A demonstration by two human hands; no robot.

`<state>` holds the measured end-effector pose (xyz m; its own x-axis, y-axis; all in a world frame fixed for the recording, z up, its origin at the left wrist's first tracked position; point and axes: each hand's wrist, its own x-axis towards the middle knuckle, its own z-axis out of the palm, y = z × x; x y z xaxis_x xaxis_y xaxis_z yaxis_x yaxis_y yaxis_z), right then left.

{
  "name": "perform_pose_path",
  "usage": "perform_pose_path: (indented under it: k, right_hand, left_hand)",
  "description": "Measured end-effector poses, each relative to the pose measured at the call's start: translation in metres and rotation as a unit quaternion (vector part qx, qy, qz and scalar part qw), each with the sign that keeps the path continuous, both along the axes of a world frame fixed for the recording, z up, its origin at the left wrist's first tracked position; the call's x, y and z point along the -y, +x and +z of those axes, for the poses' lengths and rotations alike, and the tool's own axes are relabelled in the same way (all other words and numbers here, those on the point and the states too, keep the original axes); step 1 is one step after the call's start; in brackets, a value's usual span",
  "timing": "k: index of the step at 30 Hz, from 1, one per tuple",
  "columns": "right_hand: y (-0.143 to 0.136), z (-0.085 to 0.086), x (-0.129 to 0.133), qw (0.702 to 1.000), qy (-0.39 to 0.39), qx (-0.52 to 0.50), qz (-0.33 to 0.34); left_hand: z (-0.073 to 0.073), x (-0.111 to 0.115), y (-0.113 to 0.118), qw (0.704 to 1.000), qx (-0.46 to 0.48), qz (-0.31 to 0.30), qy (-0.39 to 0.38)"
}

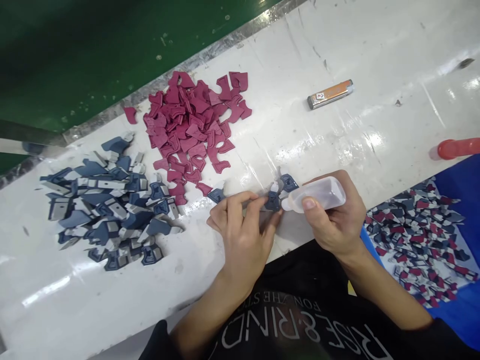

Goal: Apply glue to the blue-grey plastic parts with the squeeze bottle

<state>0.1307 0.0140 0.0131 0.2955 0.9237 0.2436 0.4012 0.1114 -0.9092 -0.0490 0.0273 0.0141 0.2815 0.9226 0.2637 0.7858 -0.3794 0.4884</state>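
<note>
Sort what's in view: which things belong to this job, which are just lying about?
Likely the job's:
squeeze bottle in the right hand
blue-grey piece at its tip
blue-grey pile
maroon pile
mixed-colour pieces at right

Likely just lying about:
orange lighter-shaped item
red object, right edge

Black top [300, 280] with black sleeves [161, 342] (pale lettering [296, 325] across the front).

This is looking like a workshop: a long, scuffed white bench [390, 45] is holding loose heaps of small maroon parts [187, 125] and blue-grey parts [108, 200], and a blue bin [465, 200] beside it is brimming with pieces combining those colours.
</note>
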Motion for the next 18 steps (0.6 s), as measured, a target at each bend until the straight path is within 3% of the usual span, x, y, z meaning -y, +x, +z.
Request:
perform_pose_path:
  k: [8, 18]
  right_hand:
    - [0.004, 0.005, 0.002, 0.995, 0.017, 0.089, -0.035]
    - [-0.007, -0.004, -0.012, 0.996, 0.042, 0.043, -0.065]
  left_hand:
    - [0.001, 0.0, 0.001, 1.0, -0.003, 0.002, 0.003]
    - [0.0, -0.001, -0.001, 1.0, -0.003, -0.001, 0.01]
